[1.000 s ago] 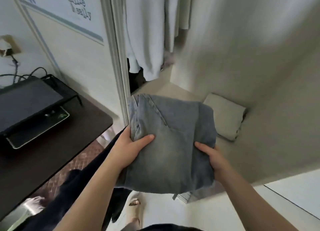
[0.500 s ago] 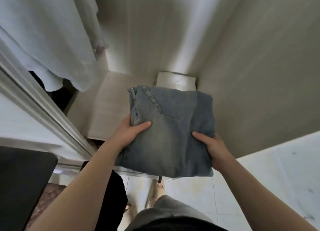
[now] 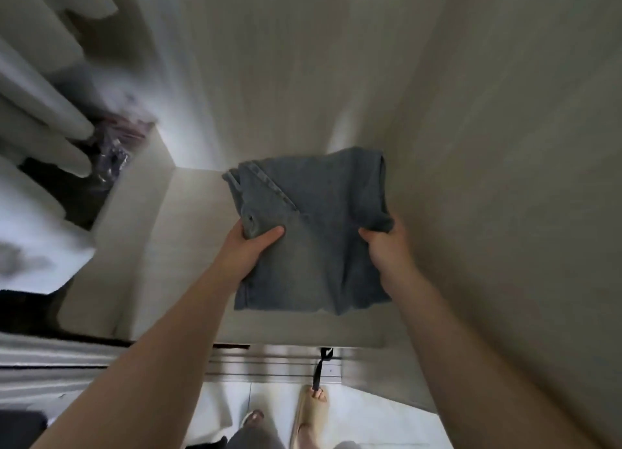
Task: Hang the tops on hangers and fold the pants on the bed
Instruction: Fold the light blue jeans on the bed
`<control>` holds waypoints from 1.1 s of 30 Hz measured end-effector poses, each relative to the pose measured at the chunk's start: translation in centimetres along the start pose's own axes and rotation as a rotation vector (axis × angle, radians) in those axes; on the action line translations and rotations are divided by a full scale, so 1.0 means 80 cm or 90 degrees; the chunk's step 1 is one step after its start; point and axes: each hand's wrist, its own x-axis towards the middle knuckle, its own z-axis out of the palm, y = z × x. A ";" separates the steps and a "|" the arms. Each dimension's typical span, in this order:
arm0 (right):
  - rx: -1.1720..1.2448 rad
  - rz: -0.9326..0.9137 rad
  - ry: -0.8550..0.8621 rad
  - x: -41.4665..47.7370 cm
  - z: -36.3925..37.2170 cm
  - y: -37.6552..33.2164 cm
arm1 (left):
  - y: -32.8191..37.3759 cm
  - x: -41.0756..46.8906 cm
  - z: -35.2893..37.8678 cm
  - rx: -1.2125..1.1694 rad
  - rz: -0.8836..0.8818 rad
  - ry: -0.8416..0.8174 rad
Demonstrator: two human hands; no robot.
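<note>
I have the folded jeans between both hands: the left hand has its grip closed on the near left edge, thumb on top, and the right hand pinches the near right edge. The bundle reaches away from my grips, long axis pointing into the wardrobe, above the pale shelf. With the blur I cannot tell whether it touches yet, so setting it down likely means easing forward and down.

left hand, right hand, both extended forward, gripping (thumbs on top)
</note>
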 end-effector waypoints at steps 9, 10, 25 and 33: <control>-0.129 -0.040 0.093 0.138 0.025 0.005 | 0.005 0.157 0.049 0.106 0.070 0.039; -0.129 -0.041 0.094 0.154 0.026 0.009 | 0.004 0.174 0.053 0.119 0.077 0.029; -0.779 -0.257 -0.015 0.222 0.080 0.114 | -0.067 0.263 0.116 0.779 0.406 -0.004; -0.918 -0.282 0.012 0.302 0.089 0.202 | -0.152 0.334 0.115 0.871 0.364 -0.037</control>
